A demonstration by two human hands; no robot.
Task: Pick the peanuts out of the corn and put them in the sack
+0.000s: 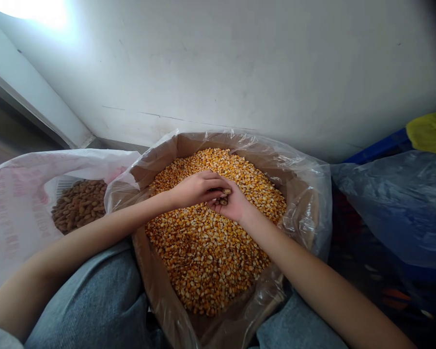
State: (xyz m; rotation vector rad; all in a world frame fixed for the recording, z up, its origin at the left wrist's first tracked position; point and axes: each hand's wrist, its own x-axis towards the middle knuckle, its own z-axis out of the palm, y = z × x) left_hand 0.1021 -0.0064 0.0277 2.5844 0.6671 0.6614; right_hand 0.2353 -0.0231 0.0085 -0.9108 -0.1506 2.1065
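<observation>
Yellow-orange corn kernels [210, 257] fill a box lined with clear plastic [305, 194]. Above the corn, my right hand [232, 201] is cupped palm up, with a few small brown pieces [224, 198] resting in it; they look like nuts, but their kind is too small to tell. My left hand [199, 189] reaches over from the left, palm down, its fingers together and touching the pieces in the right palm. What the left fingertips pinch, if anything, is hidden.
A white bag [14, 208] with pink print stands at the left, holding brown almond-like nuts [80, 203]. At the right are a plastic-covered blue container [403, 223] and a yellow cloth [430, 133]. Behind the box rises a white wall [218, 68].
</observation>
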